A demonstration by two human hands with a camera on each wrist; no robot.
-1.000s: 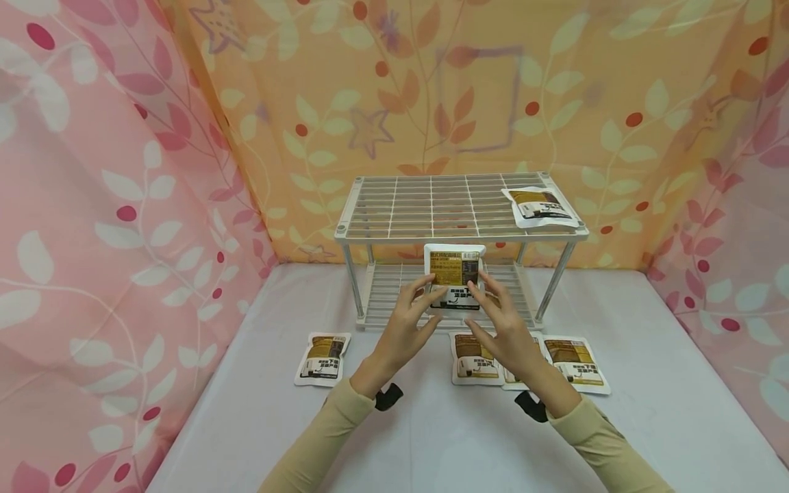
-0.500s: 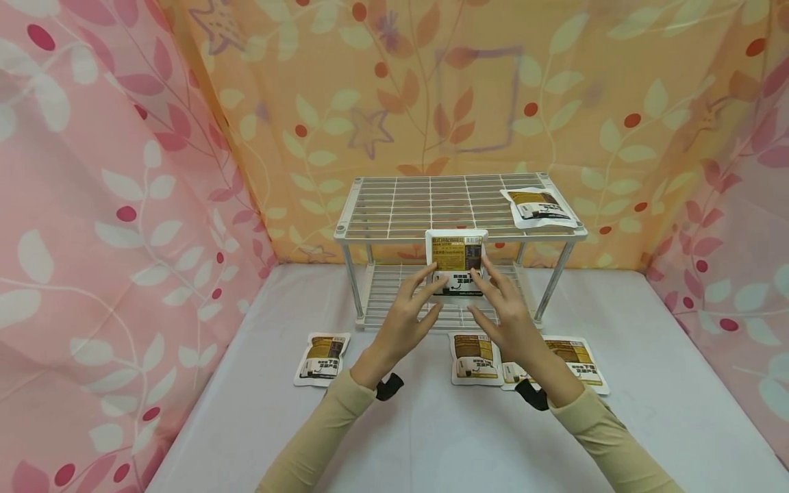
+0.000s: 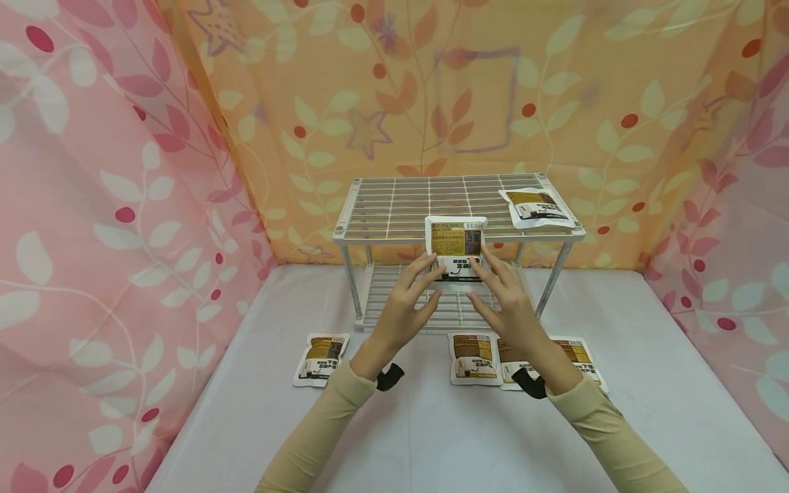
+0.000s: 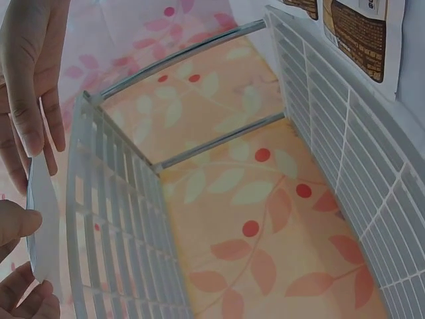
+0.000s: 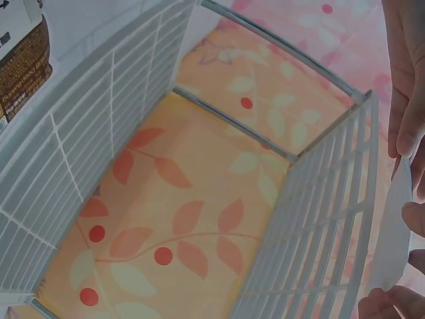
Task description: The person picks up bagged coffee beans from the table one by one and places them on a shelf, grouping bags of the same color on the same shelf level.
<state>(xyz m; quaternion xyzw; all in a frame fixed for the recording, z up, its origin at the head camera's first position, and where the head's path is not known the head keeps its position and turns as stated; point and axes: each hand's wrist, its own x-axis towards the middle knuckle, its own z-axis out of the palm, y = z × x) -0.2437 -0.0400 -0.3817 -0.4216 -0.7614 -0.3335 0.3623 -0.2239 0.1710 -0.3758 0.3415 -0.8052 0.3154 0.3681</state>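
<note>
A white packet with a gold and brown label is held upright in front of the wire rack, overlapping the upper tier's front edge in the head view. My left hand pinches its left side, my right hand its right side. Both thumbs show lower down, apart from the packet in the head view. In the left wrist view the packet is seen edge-on beside the upper tier, fingers at both ends. The right wrist view likewise shows the packet edge-on, with fingertips against it.
Another packet lies on the upper tier's right end. On the white table, one packet lies left. A row with a packet lies right, partly behind the right forearm. Patterned cloth hangs behind and at both sides.
Both hands have raised the held packet steadily, from in front of the lower tier to the level of the upper tier's front edge. The other packets lie where they were.
</note>
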